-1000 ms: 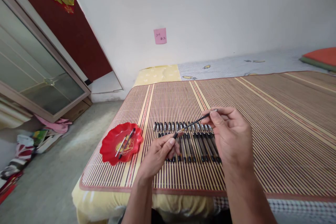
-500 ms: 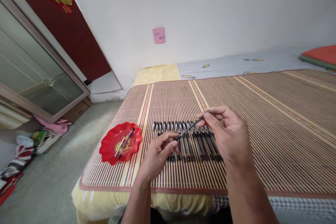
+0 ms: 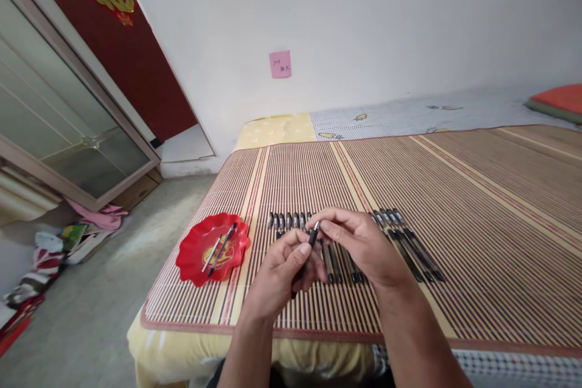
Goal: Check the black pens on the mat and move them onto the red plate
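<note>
Black pen (image 3: 313, 235), held just above the near part of the bed (image 3: 277, 127): the left hand (image 3: 279, 273) closes thumb and fingers round its lower barrel, and the right hand (image 3: 359, 245) pinches its upper end. The step in hand looks like seating the pen's parts together, which by my judgement calls for keeping the pieces in line under gentle pressure. Below lies a row of like pens (image 3: 407, 245) on the bamboo mat (image 3: 477, 194); to the left, a red plate (image 3: 188, 260) holds another pen (image 3: 224, 241) and a thin refill (image 3: 209, 254).
</note>
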`<state>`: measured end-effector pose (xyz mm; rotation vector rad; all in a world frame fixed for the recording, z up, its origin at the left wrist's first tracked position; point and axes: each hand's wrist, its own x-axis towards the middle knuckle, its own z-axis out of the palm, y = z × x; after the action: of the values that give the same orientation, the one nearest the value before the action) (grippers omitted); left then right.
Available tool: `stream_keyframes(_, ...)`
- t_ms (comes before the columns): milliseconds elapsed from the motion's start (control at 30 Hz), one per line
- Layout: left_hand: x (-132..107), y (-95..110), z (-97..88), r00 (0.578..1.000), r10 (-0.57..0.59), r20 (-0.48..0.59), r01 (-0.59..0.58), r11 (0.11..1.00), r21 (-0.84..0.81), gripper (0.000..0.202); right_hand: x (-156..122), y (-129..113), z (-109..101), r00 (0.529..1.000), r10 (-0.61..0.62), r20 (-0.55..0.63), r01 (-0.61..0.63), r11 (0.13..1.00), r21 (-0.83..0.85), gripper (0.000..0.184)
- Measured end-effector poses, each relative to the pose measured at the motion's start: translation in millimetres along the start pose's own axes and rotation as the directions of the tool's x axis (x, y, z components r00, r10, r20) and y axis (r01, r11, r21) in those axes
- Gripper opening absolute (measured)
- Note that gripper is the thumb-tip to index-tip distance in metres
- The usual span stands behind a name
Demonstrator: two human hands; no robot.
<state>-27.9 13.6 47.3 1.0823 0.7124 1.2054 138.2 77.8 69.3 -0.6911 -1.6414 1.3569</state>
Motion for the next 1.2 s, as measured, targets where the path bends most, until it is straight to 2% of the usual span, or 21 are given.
stream_keyframes(133, 2.2, -1.9, 5.7, 0.998, -0.023, 0.058, 0.029, 0.994, -0.104, 0.022, -1.5, 1.9, -2.1, 1.0, 0.025, 0.006, -0.026, 0.998, 0.06, 0.023)
stream_keyframes(333, 3.9, -5.1, 8.7, 0.997, -0.003, 0.075, 0.015, 0.987, -0.159, 0.022, -2.4, 3.8, -1.5, 0.999, 0.031, 0.043, -0.036, 0.992, 0.117, 0.02)
stream_keyframes(633, 4.1, -5.0, 8.6, 0.999, -0.05, -0.009, 0.049, 0.996, -0.074, 0.023, 5.3, 13.8, -1.1, 0.996, 0.06, -0.06, -0.052, 0.991, 0.125, 0.026)
stream_keyframes(767, 4.8, -4.5, 8.2, 0.999, -0.034, -0.011, 0.033, 0.995, -0.092, 0.025, 2.7, 17.5, -5.0, 0.999, 0.038, -0.007, -0.038, 0.995, 0.094, 0.027)
stream_keyframes(833, 4.4, -4.8, 7.9, 1.0, -0.029, -0.012, 0.028, 0.996, -0.089, 0.024, 1.8, 15.5, -5.3, 1.0, 0.018, 0.019, -0.02, 0.995, 0.103, 0.021)
stream_keyframes(933, 3.5, -5.5, 8.0, 0.999, -0.031, -0.03, 0.028, 0.997, -0.067, 0.024, 2.3, 11.5, -3.2, 1.0, 0.03, -0.001, -0.03, 0.994, 0.11, 0.013)
stream_keyframes(1067, 3.9, -6.4, 8.4, 0.998, -0.034, -0.055, 0.031, 0.998, -0.051, 0.024, 3.7, 13.1, -1.9, 0.994, 0.099, -0.042, -0.092, 0.986, 0.138, 0.021)
stream_keyframes(1200, 5.1, -7.0, 8.2, 0.998, -0.024, -0.05, 0.021, 0.998, -0.055, 0.024, 3.1, 17.1, -3.9, 0.998, 0.06, -0.012, -0.058, 0.991, 0.123, 0.021)
